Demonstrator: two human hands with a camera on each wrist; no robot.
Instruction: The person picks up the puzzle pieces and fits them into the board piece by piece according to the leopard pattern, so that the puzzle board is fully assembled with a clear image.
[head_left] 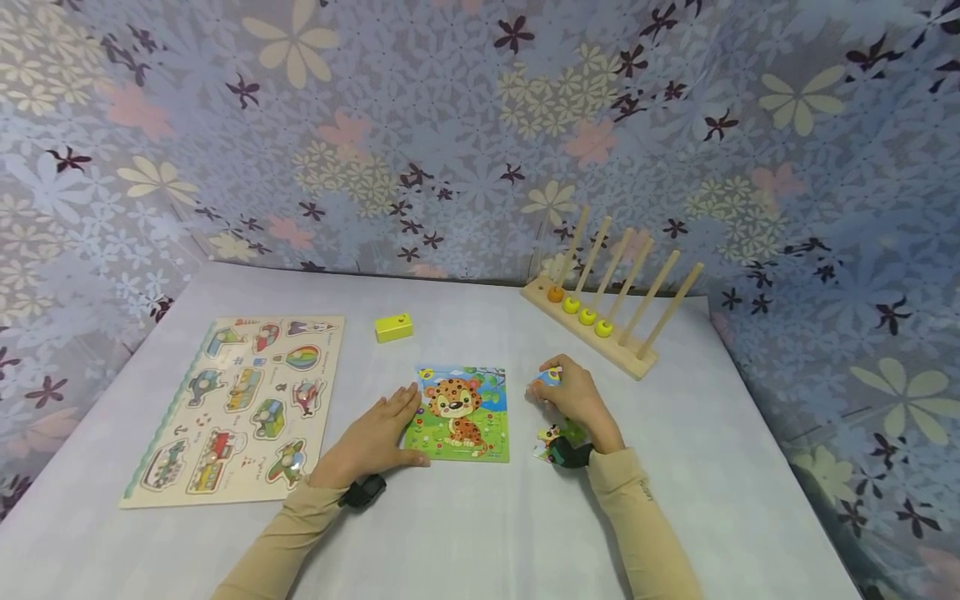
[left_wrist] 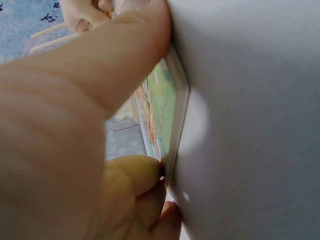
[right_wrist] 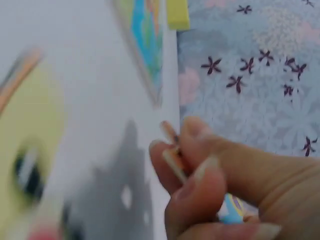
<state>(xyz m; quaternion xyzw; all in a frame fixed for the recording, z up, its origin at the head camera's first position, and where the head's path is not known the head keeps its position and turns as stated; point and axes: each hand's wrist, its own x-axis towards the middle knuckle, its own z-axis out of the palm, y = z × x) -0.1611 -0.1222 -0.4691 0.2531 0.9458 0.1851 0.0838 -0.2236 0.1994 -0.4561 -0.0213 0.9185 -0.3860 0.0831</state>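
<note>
A square leopard jigsaw puzzle lies on the table in the middle of the head view. My left hand rests at its left edge, the thumb by the near left corner. From the left wrist, the thumb and fingers touch the rim of the puzzle board. To the right of the puzzle, my right hand pinches small puzzle pieces between thumb and fingers. A blue and yellow piece shows by its fingertips. Under the right wrist lie more colourful pieces, partly hidden.
A large wooden vehicle puzzle board lies at the left. Behind the leopard puzzle sits a small yellow block. A wooden peg stand with several beads stands at the back right. Flowered cloth hangs behind the table.
</note>
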